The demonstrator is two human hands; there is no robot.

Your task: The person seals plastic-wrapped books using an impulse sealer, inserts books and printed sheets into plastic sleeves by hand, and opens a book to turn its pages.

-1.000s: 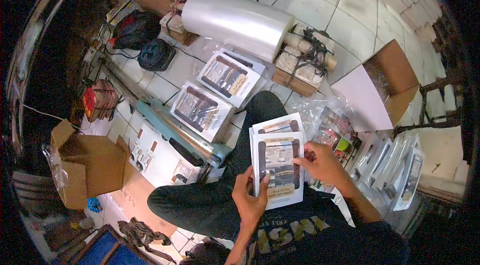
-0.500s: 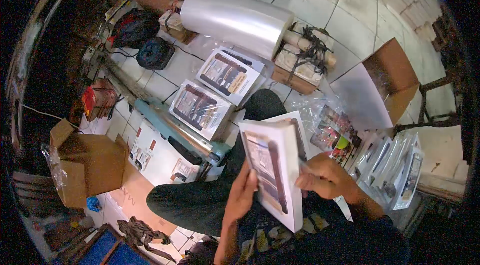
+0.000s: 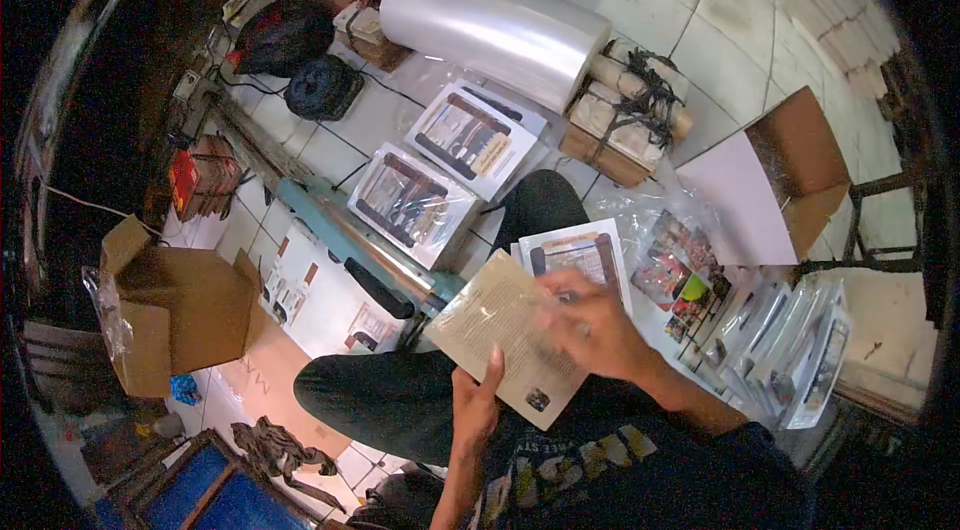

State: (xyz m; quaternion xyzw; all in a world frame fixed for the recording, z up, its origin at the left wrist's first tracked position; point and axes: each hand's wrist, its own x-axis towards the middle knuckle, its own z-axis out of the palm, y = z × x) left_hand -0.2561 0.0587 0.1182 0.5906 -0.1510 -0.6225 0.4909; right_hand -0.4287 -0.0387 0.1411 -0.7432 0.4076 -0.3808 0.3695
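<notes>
My left hand [image 3: 476, 400] grips a book [image 3: 500, 330] by its lower left edge, thumb on top. The book's beige back cover faces up, with lines of small print and a small dark square near one corner. My right hand [image 3: 600, 325] is over the book's right part; its fingers are bent and blurred by motion, so whether they hold anything is unclear. Just beyond, another book [image 3: 574, 252] with a white, picture-printed cover lies by my leg. Two stacks of similar books, the nearer stack [image 3: 412, 202] and the farther stack [image 3: 476, 136], stand ahead on the floor.
A large roll of clear plastic film [image 3: 490, 30] rests on bundled blocks [image 3: 620, 125]. A long blue-green bar [image 3: 340, 235] lies at left, near an open cardboard box [image 3: 185, 315]. Several plastic-wrapped books [image 3: 790, 350] lean at right, below another open box [image 3: 770, 180].
The book has been turned from its picture cover to its beige back and tilted flatter. My right hand has moved from its edge to above it. The view has shifted slightly.
</notes>
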